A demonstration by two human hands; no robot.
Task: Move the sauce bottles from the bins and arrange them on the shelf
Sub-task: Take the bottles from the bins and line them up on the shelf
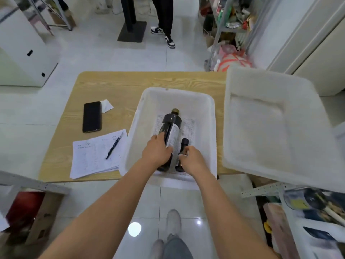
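The pick-up step is in hand: in the white perforated plastic bin [149,116], the large dark glass sauce bottle [170,126] is gripped by the left hand [155,153], the small dark bottle [183,146] by the right hand [192,158]. Next, both must be lifted clear.

A single wide-angle head-worn camera is looking forward and steeply down from standing height, taking in the light wooden table [115,85], close outstretched forearms, and the glossy white tiled floor [112,53] beyond.

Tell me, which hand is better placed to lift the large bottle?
Probably left. The left hand already lies on the large bottle in the bin; the right hand is on the small bottle.
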